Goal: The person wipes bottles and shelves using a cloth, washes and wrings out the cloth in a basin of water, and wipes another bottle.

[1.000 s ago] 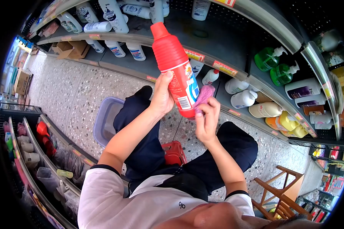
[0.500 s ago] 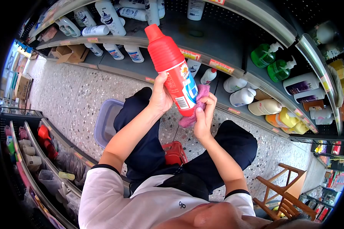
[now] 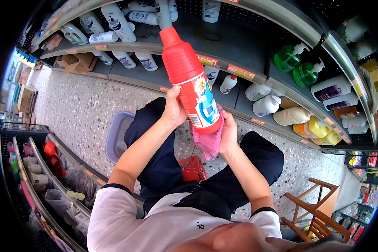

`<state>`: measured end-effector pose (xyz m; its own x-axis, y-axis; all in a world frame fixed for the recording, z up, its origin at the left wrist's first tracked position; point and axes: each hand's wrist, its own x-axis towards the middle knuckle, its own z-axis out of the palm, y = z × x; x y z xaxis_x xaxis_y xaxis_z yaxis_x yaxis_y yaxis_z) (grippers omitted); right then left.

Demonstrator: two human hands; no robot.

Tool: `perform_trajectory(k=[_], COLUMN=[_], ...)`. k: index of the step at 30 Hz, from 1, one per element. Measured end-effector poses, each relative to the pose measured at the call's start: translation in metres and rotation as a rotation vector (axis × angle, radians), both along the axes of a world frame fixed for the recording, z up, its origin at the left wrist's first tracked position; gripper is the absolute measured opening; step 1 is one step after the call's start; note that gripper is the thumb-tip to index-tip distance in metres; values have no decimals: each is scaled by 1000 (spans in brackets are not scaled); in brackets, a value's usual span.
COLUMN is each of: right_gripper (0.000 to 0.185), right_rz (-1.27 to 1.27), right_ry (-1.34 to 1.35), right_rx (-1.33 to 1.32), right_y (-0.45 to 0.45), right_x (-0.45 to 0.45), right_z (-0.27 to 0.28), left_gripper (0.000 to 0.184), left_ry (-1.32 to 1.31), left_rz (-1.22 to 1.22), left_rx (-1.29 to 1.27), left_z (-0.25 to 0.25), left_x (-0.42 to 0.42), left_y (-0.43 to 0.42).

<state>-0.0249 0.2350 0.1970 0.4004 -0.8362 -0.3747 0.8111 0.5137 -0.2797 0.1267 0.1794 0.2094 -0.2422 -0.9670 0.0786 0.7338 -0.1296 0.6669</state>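
A red plastic bottle (image 3: 182, 63) with a ridged neck and a blue, white and red label is held up in front of me, tilted with its cap toward the shelf. My left hand (image 3: 175, 106) grips its side, thumb along the label's edge. Against the bottle's base my right hand (image 3: 228, 133) presses a pink cloth (image 3: 208, 143), which hangs down below the bottom. Most of the right fingers are hidden behind the bottle and cloth.
Ahead, curved shelves (image 3: 239, 56) carry white bottles (image 3: 118, 23) and green pump bottles (image 3: 287, 59). A purple basin (image 3: 114, 136) stands on the floor by my left leg. A red stool (image 3: 192, 168) is between my legs; a wooden chair (image 3: 313, 210) lies at the right.
The bottle has turned so more of its label faces me. My right hand has shifted slightly down, and the cloth is now spread under the base and hangs lower.
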Motion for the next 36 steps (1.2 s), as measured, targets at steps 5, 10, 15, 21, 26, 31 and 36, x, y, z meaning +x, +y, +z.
perform_trajectory(k=[5, 10, 15, 21, 26, 31, 36], right_gripper=[31, 31, 26, 14, 13, 25, 27], right_rz=[-107, -266, -452, -742, -836, -825, -752], right_ry=[22, 109, 301, 948, 1466, 1647, 1756], right_rx=[-109, -148, -300, -532, -1033, -1385, -1696], right_y=[-1, -8, -19, -27, -22, -9, -1], right_x=[-5, -17, -25, -25, -17, -1, 2], right_z=[4, 6, 4, 4, 6, 2, 7], left_gripper=[78, 74, 66, 63, 58, 70, 67], left_ry=[-56, -120, -144, -46, 85, 92, 158], left_rz=[-23, 4, 42, -93, 10, 64, 30], left_rx=[-88, -92, -23, 126, 161, 140, 132], left_z=[5, -8, -2, -7, -7, -10, -3], left_x=[-3, -3, -16, -26, -29, -19, -9], left_y=[3, 1, -1, 0, -2, -9, -6])
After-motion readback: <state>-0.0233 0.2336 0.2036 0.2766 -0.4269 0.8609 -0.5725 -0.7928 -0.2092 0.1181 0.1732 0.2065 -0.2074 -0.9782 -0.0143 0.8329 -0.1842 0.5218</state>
